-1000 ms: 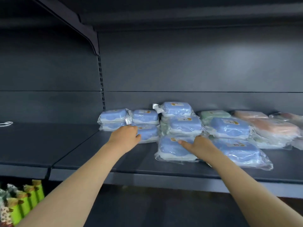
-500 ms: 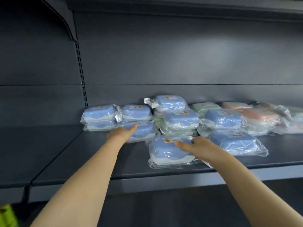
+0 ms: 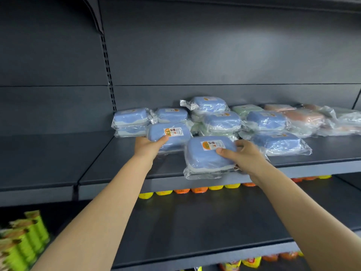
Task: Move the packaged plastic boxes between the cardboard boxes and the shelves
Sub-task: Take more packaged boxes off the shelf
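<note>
Both grips are busy! The left grip (image 3: pixel 149 146) pinches a blue packaged box (image 3: pixel 172 136), thumb beside its label, tilted above the shelf (image 3: pixel 109 159). The right grip (image 3: pixel 247 156) clasps a second blue box (image 3: pixel 205 155), which overhangs the shelf's front edge, just before the stacked pile (image 3: pixel 222 120).

I see this through one camera worn on my head. It faces forward at the dark shelf (image 3: pixel 109 165) and tilts slightly down, so a lower shelf (image 3: pixel 195 222) shows beneath. It is near. My left hand (image 3: pixel 148 145) and right hand (image 3: pixel 248 157), stretched up from the bottom edge, reach the shelf's front. The wide lens bends lines towards the edges.
</note>
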